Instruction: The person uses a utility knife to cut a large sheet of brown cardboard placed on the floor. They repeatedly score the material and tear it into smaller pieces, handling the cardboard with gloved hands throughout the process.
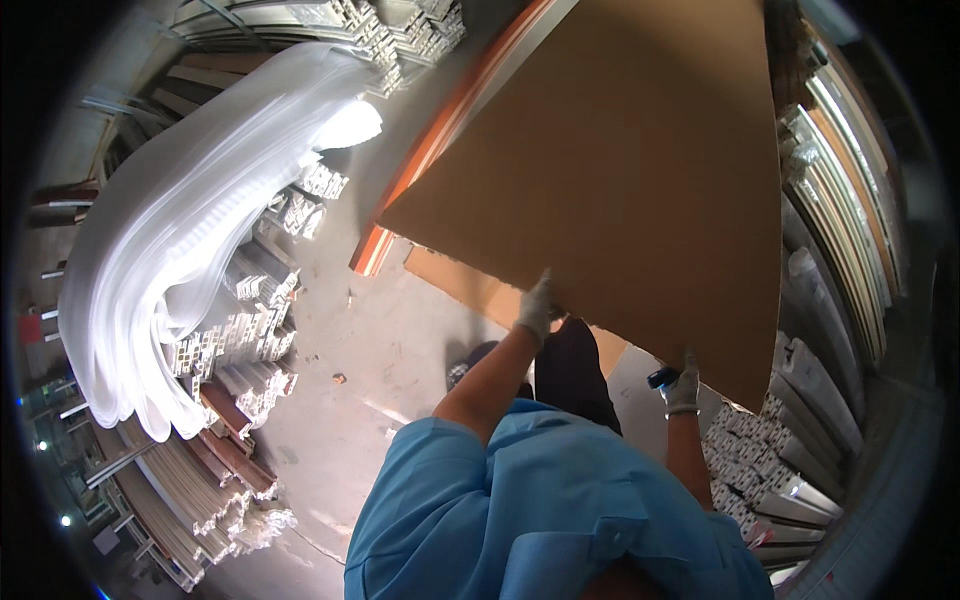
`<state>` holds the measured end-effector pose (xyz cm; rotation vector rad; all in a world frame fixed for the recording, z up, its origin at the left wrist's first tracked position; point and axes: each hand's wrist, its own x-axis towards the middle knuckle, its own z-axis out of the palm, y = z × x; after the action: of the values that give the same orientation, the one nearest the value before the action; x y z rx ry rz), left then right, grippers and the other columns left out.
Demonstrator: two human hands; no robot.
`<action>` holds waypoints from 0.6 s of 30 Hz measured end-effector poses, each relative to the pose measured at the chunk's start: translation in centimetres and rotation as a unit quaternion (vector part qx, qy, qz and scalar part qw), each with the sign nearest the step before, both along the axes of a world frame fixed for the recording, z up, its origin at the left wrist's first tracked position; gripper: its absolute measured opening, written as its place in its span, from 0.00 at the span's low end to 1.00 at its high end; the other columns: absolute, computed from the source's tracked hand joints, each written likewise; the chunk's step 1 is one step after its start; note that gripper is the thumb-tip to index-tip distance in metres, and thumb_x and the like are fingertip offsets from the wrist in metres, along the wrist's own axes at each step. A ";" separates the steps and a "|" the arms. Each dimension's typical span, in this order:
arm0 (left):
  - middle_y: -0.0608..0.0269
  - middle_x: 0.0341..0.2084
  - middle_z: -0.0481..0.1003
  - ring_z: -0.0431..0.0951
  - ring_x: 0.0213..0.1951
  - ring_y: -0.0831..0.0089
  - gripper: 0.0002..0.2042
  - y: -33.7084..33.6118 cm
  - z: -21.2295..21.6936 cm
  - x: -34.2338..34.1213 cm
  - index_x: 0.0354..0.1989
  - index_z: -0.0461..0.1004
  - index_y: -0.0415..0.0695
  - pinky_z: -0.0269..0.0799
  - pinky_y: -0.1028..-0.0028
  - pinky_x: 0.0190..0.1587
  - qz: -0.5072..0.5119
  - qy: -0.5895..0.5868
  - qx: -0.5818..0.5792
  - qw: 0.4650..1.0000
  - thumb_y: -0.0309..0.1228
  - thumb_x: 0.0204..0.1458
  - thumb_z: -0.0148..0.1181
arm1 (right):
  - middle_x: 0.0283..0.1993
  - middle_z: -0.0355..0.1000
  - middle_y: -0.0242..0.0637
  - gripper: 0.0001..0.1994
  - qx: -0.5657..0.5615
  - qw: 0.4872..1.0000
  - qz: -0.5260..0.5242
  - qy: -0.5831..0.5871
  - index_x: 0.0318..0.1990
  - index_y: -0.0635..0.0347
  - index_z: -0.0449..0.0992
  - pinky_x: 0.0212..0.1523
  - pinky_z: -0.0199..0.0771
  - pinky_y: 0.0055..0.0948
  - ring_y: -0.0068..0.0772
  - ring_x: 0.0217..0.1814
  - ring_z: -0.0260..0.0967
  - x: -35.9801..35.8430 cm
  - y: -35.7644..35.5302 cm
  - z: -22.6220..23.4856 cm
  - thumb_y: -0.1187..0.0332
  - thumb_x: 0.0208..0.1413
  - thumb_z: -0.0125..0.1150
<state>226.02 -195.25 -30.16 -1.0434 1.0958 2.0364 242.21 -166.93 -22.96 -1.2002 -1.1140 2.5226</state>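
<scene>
A large brown cardboard sheet stretches away in front of me, its near edge at my hands. My left hand, in a pale glove, grips that edge near its middle, thumb lying on the upper face and the fingers hidden beneath. Further right, my gloved right hand pinches the same edge near the sheet's near right corner. A small dark blue object sticks out beside the right thumb; its kind is too small to tell. Below the sheet shows a second, narrower cardboard piece.
Orange and white long profiles lie under the sheet's left edge. On the left, a heap of white foam wrap covers stacked metal profiles. More profiles and long strips line the right. Grey floor lies between.
</scene>
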 end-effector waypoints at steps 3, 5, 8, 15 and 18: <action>0.56 0.37 0.77 0.78 0.31 0.66 0.24 -5.0 -3.6 1.7 0.49 0.73 0.39 0.75 0.69 0.28 0.002 0.046 -0.033 0.998 0.46 0.52 0.61 | 0.53 0.72 0.39 0.24 0.067 0.996 -0.047 -0.044 0.55 0.63 0.69 0.53 0.74 0.37 0.37 0.52 0.71 2.6 -3.5 -2.7 0.58 0.56 0.62; 0.56 0.37 0.77 0.78 0.34 0.65 0.22 -6.1 -6.5 3.0 0.47 0.74 0.39 0.75 0.69 0.28 0.036 0.047 -0.053 0.997 0.44 0.52 0.62 | 0.52 0.73 0.37 0.21 -0.030 0.994 -0.090 -0.062 0.52 0.61 0.71 0.52 0.73 0.38 0.37 0.51 0.71 3.7 -4.6 -6.0 0.59 0.55 0.64; 0.57 0.39 0.77 0.78 0.37 0.64 0.20 -7.2 -11.5 5.5 0.47 0.75 0.40 0.75 0.68 0.28 0.048 0.010 -0.073 0.996 0.42 0.51 0.63 | 0.47 0.75 0.34 0.16 -0.053 0.983 -0.125 -0.126 0.46 0.57 0.74 0.46 0.75 0.38 0.35 0.45 0.73 5.9 -5.4 -12.2 0.60 0.54 0.64; 0.60 0.44 0.75 0.78 0.41 0.65 0.18 -8.4 -31.1 8.0 0.52 0.70 0.49 0.78 0.63 0.37 0.033 -0.033 -0.092 0.995 0.42 0.56 0.59 | 0.40 0.76 0.30 0.12 -0.058 0.973 -0.151 -0.162 0.42 0.54 0.75 0.34 0.73 0.31 0.29 0.35 0.72 9.0 -5.8 -32.9 0.59 0.54 0.64; 0.61 0.47 0.74 0.76 0.45 0.65 0.19 -8.8 -40.4 8.2 0.53 0.69 0.48 0.77 0.60 0.41 0.000 -0.043 -0.092 0.995 0.43 0.57 0.57 | 0.26 0.74 0.27 0.10 -0.119 0.962 -0.133 -0.207 0.31 0.51 0.76 0.25 0.70 0.29 0.25 0.23 0.67 9.8 -5.1 -42.8 0.57 0.52 0.66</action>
<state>234.23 -204.07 -70.52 -1.2119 1.2565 1.8986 252.00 -172.07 -65.77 -1.8667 -0.6595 2.3035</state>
